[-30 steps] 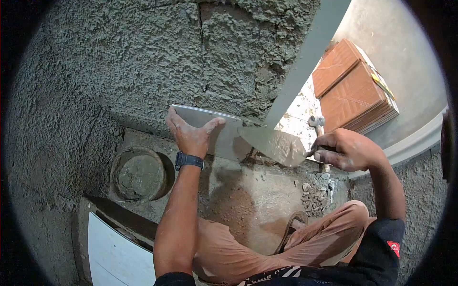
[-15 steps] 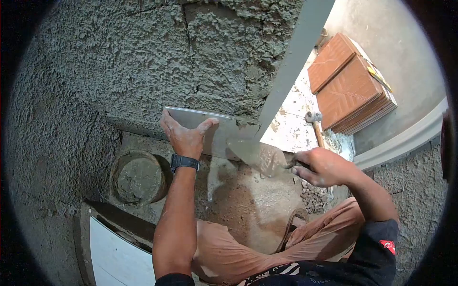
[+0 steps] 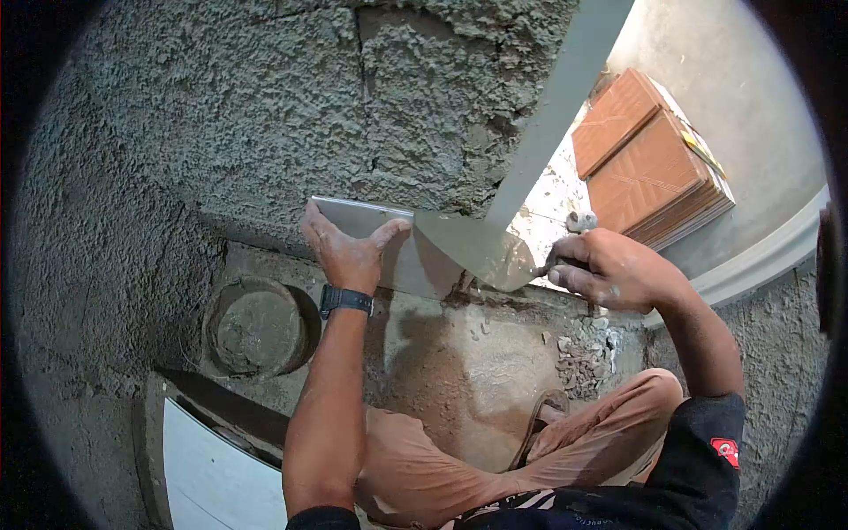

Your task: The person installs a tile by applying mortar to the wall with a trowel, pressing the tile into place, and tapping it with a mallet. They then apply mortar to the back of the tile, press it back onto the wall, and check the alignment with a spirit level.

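My left hand (image 3: 347,253) grips a grey tile (image 3: 402,263) by its upper edge, thumb and fingers spread along it. The tile stands low against the rough mortared wall (image 3: 265,124). In my right hand (image 3: 623,272) is a trowel (image 3: 468,249), its handle mostly hidden by the fingers. The blade points left and overlaps the tile's right end in this view, close to the foot of the door frame (image 3: 552,124). Some mortar clings to the blade near the handle.
Left of my arm stands a round bucket (image 3: 306,322) with grey mortar (image 3: 258,334). A white panel (image 3: 212,473) lies at lower left. Beyond the frame are a stack of brown tiles (image 3: 649,172) and a hammer (image 3: 580,221). Rubble (image 3: 587,358) lies near my foot.
My right hand has moved slightly right and up, bringing the trowel blade up against the tile's right end and wall. The left hand keeps its hold on the tile.
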{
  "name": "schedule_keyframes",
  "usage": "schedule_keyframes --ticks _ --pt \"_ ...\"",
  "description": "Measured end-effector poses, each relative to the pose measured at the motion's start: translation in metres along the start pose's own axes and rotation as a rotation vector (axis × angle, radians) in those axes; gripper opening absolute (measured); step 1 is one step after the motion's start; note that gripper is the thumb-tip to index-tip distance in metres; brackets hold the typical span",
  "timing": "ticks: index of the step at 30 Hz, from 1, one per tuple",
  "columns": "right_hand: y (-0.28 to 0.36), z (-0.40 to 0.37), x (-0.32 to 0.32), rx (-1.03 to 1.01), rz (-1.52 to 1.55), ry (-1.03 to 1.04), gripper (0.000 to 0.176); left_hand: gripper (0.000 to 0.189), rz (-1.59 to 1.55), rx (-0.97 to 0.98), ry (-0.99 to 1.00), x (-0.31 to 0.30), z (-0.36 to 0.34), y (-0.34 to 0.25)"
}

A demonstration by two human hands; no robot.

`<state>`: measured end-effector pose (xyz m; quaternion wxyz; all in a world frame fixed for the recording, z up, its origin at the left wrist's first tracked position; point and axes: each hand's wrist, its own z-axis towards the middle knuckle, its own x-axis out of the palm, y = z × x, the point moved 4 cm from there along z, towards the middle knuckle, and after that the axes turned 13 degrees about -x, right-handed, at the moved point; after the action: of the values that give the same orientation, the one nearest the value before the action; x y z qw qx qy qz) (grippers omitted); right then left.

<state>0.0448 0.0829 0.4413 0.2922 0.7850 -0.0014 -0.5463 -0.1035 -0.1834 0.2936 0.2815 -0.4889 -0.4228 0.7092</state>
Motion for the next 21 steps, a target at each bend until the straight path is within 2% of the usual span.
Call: schedule_keyframes --ticks 2,5,7,9,11,14,19,21 --pt "0.002 0.001 -0.001 -0.021 -0.021 0.009 0.028 0.134 0.016 -0.006 -0.018 -0.001 -0.001 -0.003" --pt "0.007 -0.001 -0.005 0.057 0.073 -0.007 0.029 0.135 0.023 -0.05 -0.003 -0.001 -0.002 -0.003" --pt "0.009 -0.002 -0.003 0.037 -0.002 0.051 0.029 0.134 0.002 -0.008 -0.023 0.001 -0.001 0.0" --pt "0.003 -0.01 0.006 0.062 0.141 0.129 0.03 0.134 -0.028 -0.04 -0.018 0.0 -0.002 0.0" --pt "0.007 -0.014 0.024 0.02 0.162 0.194 0.031 0.134 -0.016 -0.003 -0.026 0.001 0.0 0.002" --pt "-0.02 -0.008 0.088 0.081 0.108 0.312 0.034 0.134 -0.006 0.018 -0.029 0.001 0.001 0.003" --pt "-0.098 0.009 0.246 0.189 -0.058 0.495 0.036 0.137 0.015 0.019 -0.018 0.004 -0.001 0.001" --pt "-0.116 0.019 0.279 0.171 0.013 0.416 0.037 0.138 0.046 -0.007 -0.013 0.004 0.001 0.003"
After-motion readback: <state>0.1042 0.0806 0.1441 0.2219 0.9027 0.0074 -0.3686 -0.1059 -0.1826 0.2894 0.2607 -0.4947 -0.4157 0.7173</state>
